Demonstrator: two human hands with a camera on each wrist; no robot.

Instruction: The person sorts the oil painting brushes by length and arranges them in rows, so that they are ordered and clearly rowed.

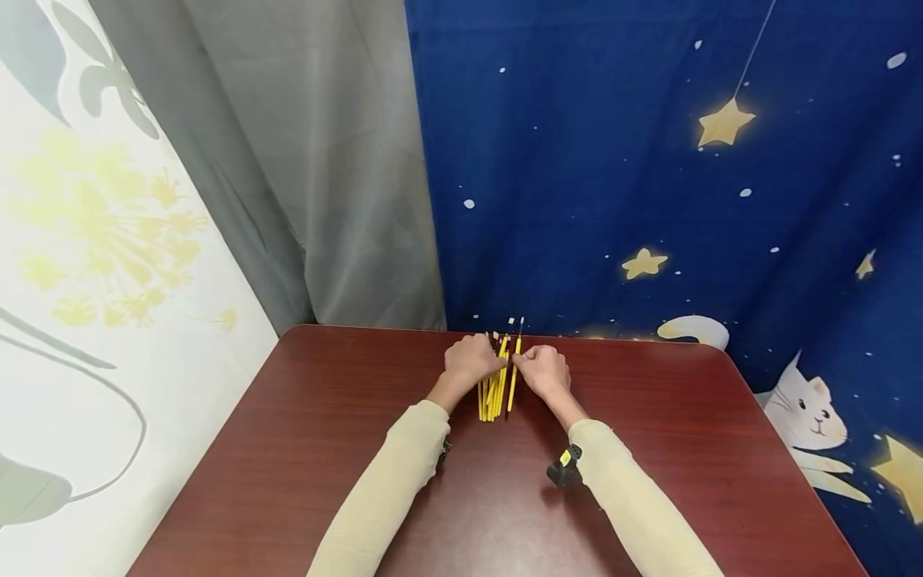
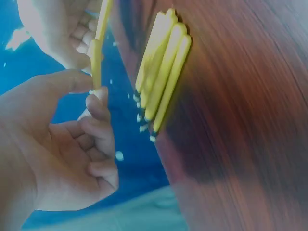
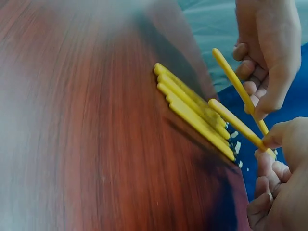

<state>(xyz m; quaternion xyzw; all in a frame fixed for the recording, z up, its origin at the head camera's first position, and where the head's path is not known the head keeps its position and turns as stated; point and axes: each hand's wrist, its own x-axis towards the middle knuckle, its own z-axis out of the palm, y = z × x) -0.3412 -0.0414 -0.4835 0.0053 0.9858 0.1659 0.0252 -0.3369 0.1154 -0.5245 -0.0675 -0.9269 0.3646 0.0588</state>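
Pinching with finger and thumb, our left hand [image 1: 472, 358] holds one yellow brush [image 3: 233, 81] and our right hand [image 1: 544, 369] holds another yellow brush [image 3: 236, 123], both just beside the pile [image 3: 202, 130], and we judge them light, stiff and smooth enough to roll, best taken mid-handle. Next to them we see that pile lying on the red-brown table [image 1: 288, 433], slim straight yellow handles with rounded ends towards us and pale bristles [image 3: 238, 147] pointing away, and beyond the pile hangs the blue star-printed curtain [image 1: 548, 200].
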